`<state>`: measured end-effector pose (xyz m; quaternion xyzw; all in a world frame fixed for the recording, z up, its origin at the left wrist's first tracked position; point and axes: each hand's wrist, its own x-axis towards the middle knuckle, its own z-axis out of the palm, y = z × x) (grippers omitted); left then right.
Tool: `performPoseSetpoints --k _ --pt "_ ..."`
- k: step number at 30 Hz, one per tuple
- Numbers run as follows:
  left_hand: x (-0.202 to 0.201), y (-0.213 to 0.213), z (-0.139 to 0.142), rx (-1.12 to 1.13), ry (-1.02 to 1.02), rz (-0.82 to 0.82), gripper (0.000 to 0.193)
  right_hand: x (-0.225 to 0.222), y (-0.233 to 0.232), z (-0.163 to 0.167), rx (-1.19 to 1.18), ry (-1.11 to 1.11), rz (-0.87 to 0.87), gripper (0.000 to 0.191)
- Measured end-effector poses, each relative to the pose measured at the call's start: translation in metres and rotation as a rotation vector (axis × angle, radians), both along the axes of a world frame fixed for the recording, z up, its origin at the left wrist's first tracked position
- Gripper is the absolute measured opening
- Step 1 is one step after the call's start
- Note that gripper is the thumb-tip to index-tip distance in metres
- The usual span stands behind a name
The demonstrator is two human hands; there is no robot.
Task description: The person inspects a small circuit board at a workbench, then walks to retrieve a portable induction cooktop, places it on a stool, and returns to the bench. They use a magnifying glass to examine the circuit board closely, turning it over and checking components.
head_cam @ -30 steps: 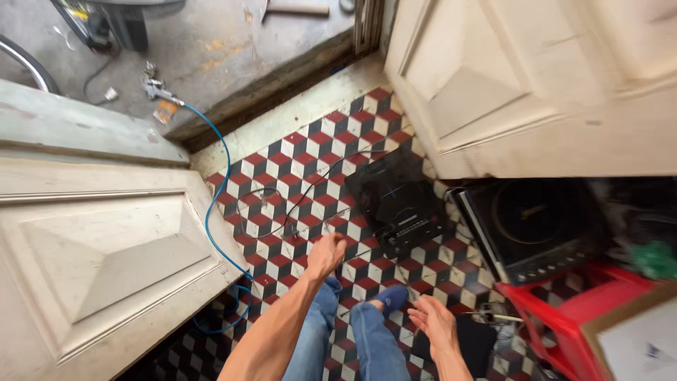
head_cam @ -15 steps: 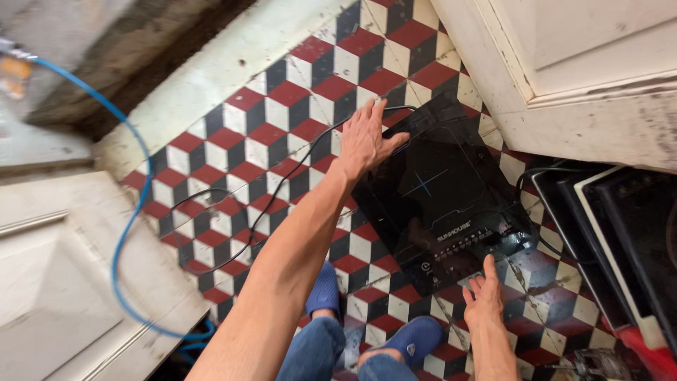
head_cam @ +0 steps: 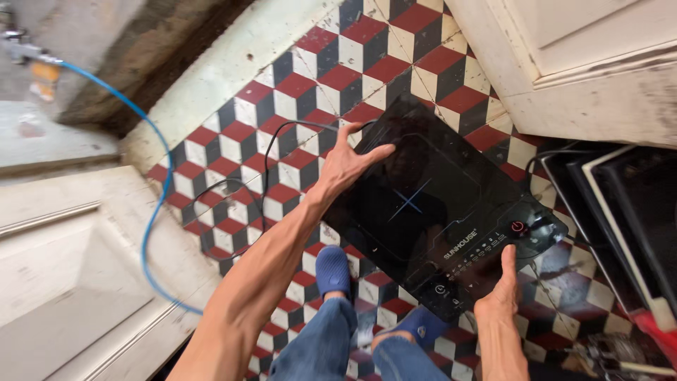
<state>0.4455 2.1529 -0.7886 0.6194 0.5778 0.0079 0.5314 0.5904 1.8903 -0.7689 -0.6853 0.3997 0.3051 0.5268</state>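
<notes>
Below, seen from the head camera:

Thing in hand: a flat black glossy induction cooktop, rectangular, with a blue cross mark at its middle and a strip of touch controls along its near edge; it was tilted and lay between the two hands, above the tiled floor.

Left hand: the left hand lay on the far left edge of the cooktop, fingers spread and curled over the rim, thumb on the glass top.

Right hand: the right hand gripped the near right edge by the control strip, thumb pressed on top; the fingers were hidden beneath, so how they closed could not be told.

Control strip: a small round red-ringed button sat near the right end of the strip.

Cord: a thin black cable ran from the cooktop's far left corner and looped over the floor.

Floor: red, white and dark grey tiles in a cube pattern.

Feet: two blue slip-on shoes and blue jeans legs stood just under the cooktop's near edge.

Left side: a blue hose curved along a pale panelled door.

Right side: a second black appliance lay close beside the cooktop, below a cream panelled door.
</notes>
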Motion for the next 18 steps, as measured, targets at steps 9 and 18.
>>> performPoseSetpoints --k 9,18 --pt "-0.112 -0.08 0.306 -0.129 0.017 0.339 0.099 -0.001 -0.081 0.271 0.06 -0.045 0.445 0.061" --pt "-0.172 -0.145 0.545 -0.091 0.125 0.346 0.1 -0.022 -0.154 0.551 0.282 0.145 0.576 0.049"
